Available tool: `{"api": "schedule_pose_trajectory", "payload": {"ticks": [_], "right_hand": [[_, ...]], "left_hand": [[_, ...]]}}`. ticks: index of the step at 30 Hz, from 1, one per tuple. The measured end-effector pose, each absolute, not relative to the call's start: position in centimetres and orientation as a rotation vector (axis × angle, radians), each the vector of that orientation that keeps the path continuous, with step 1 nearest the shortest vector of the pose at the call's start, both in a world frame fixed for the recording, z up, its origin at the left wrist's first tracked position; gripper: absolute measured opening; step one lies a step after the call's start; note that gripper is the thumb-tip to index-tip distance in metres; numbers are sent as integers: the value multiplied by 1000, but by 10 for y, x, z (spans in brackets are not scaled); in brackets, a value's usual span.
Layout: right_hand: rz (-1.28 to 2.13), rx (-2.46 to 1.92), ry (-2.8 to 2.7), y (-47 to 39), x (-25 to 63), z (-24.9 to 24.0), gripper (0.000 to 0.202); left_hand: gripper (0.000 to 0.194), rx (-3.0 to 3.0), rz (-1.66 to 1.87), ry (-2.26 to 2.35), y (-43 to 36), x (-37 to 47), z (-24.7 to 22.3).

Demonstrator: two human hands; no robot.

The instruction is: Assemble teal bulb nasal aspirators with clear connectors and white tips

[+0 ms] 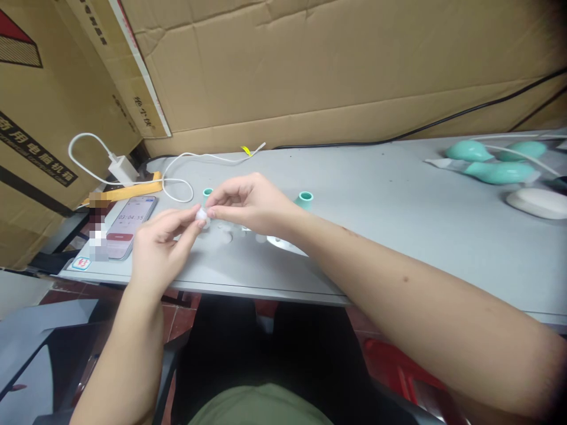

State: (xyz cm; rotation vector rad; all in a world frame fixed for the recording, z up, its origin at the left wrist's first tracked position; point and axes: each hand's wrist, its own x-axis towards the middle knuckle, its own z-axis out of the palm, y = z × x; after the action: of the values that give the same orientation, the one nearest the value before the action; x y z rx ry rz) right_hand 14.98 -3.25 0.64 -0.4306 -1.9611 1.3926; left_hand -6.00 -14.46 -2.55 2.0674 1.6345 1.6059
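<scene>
Between the fingertips of my left hand (162, 242) is a small, white, rounded piece (202, 215), pinched by thumb and index finger. My right hand (248, 203) reaches across from the right and pinches the same piece at its right side; its thumb and fingertips hide part of it. Just behind the fingers stands a teal tube (208, 193). Another teal tube (305, 200) stands beyond my right wrist. Small white discs (227, 236) lie on the table beneath my right hand, and a flat white oval part (283, 243) is partly covered by that forearm.
To the left lie a phone (128, 227) showing a timer, a yellow strap (128, 192) and a white charger (123, 171) with its cable. Teal rounded objects (469, 150) in clear wrap and a white mouse-like object (538, 202) sit at the far right. Cardboard (332, 59) backs the grey table.
</scene>
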Motion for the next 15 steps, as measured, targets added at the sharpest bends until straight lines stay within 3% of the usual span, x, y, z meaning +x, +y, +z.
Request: {"api": "schedule_pose_trajectory", "payload": {"ticks": [3, 7, 11, 15], "right_hand": [[958, -418, -2178, -37, 145, 7, 9], [285, -480, -2632, -52, 138, 10, 23], [-25, -599, -2851, -64, 132, 8, 27], [-114, -674, -2838, -63, 131, 3, 33]], "left_hand": [[21, 2222, 1370, 1714, -157, -73, -13], [27, 2397, 977, 1747, -163, -88, 2], [33, 2412, 684, 1672, -152, -91, 4], [31, 2245, 686, 1742, -139, -87, -5]]}}
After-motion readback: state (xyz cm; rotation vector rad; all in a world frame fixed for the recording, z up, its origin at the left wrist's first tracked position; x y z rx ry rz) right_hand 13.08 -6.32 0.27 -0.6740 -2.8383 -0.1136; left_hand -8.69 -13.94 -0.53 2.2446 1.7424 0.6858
